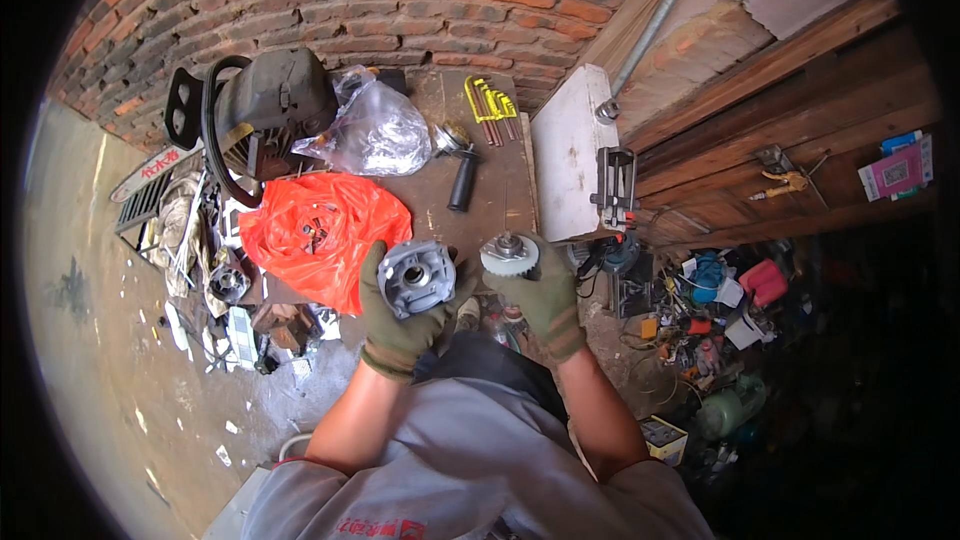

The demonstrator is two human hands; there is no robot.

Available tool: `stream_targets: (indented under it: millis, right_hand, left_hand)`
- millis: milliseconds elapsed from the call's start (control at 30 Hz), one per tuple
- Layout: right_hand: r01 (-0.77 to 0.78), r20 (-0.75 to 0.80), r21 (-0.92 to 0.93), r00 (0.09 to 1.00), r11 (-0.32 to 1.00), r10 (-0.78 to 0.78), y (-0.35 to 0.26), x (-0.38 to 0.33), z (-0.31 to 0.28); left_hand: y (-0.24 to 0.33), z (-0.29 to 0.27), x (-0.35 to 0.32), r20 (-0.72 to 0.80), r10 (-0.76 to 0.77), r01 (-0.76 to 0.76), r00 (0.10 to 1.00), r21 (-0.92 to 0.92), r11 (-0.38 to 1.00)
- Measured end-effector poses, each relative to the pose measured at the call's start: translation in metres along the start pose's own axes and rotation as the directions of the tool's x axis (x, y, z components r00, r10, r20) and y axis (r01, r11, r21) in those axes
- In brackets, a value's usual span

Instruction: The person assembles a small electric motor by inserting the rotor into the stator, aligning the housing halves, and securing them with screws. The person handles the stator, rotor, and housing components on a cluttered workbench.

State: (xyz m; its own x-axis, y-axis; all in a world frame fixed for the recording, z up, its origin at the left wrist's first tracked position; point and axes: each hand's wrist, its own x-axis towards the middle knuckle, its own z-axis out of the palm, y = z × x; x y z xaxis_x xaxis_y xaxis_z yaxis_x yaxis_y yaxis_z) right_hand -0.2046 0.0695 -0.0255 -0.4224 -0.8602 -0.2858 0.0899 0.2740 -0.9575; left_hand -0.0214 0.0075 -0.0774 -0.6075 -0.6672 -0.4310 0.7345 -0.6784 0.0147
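Note:
Both my hands wear olive-green work gloves. My left hand (392, 328) is closed around a grey cast-metal housing (432, 292) with a round bore in its middle. In my right hand (548, 298) is a white toothed wheel (507, 266), with a metal shaft and hub standing up from its centre. The two parts are held a short gap apart, near the bench's front edge. Just left of the housing an orange-red plastic bag (335, 275) lies spread out, with small dark parts (313, 232) on it.
On the brown workbench (428, 202) are a chainsaw (285, 90), a clear plastic bag (375, 135), a tool with a black handle (463, 180) and a yellow-held hex key set (490, 105). A white board (570, 155) stands at right. Mixed parts clutter the floor on both sides.

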Motion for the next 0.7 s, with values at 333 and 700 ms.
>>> stream_targets:
  millis: [333, 700]
  right_hand:
    - [-0.145, -0.097, -0.019, 0.985, 0.989, 0.143, 0.113, 0.073, 0.032]
    - [-0.104, -0.040, -0.657, 0.994, 0.747, 0.103, 0.099, 0.083, 0.024]
  left_hand:
    - [-0.006, -0.043, 0.005, -0.133, -0.002, -0.013, 0.991, -0.114, 0.993]
    - [-0.027, -0.061, 0.042, -0.228, 0.130, -0.163, 0.965, -0.132, 0.978]
